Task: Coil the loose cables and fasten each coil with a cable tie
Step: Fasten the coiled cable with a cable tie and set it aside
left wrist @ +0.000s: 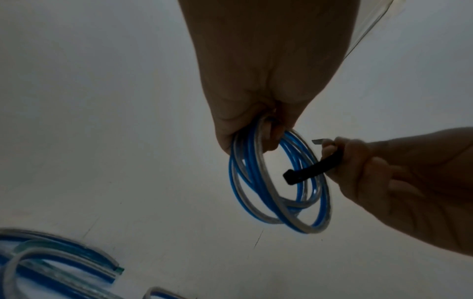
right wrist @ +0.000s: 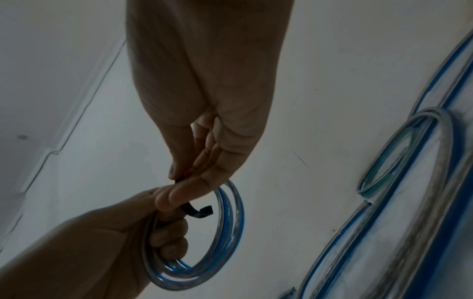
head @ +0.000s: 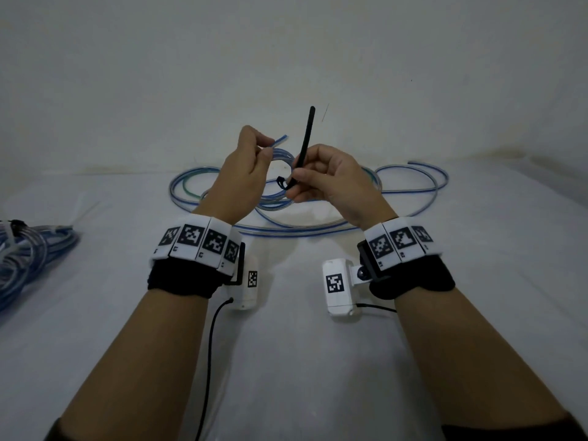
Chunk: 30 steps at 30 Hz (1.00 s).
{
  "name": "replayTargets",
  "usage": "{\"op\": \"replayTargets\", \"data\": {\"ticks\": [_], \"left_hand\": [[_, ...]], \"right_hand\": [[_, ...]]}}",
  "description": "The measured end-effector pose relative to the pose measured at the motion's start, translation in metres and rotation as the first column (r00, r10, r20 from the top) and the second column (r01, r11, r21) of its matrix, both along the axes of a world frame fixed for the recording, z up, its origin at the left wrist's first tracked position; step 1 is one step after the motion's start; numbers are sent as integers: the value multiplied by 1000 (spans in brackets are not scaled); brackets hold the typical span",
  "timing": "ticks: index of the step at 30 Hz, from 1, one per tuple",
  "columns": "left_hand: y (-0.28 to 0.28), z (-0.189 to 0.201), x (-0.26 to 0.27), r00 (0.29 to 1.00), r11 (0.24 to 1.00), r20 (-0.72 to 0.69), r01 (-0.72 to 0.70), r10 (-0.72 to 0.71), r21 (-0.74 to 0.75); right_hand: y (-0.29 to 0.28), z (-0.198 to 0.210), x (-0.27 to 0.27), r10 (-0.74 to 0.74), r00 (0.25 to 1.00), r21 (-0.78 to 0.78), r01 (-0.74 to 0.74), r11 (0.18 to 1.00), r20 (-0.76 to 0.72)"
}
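My left hand (head: 251,167) grips a small coil of clear-and-blue cable (left wrist: 276,182), held up above the white surface; the coil (right wrist: 204,252) hangs from its curled fingers. One cut end of that cable (head: 281,139) sticks out past the fingertips. My right hand (head: 321,183) pinches a black cable tie (head: 306,141) between thumb and fingers. The tie's long tail points up, and its head end (left wrist: 290,178) sits in front of the coil's ring, close to the strands. The tie's hooked head (right wrist: 202,212) shows just under the right fingertips.
Loose clear-and-blue cable (head: 410,186) lies in wide loops on the white surface (head: 286,361) behind both hands, one loop greenish (right wrist: 399,153). A bundle of coiled blue cable (head: 28,249) with a tie lies at the left edge. A pale wall stands behind.
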<state>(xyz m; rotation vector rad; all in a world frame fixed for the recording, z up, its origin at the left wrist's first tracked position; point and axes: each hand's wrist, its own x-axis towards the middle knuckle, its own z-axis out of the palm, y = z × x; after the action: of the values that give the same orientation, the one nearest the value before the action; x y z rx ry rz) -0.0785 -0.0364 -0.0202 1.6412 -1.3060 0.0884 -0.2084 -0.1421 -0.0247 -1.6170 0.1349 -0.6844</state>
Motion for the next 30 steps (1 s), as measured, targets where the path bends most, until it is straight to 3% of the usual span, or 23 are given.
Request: {"op": "replayTargets", "data": {"ticks": [22, 30], "left_hand": [[3, 0, -3, 994, 997, -97, 38, -44, -60], [5, 3, 6, 965, 996, -247, 83, -88, -31]], "right_hand": [[7, -8, 5, -43, 981, 36, 37, 999, 190], [10, -9, 7, -4, 979, 10, 2, 1000, 203]]}}
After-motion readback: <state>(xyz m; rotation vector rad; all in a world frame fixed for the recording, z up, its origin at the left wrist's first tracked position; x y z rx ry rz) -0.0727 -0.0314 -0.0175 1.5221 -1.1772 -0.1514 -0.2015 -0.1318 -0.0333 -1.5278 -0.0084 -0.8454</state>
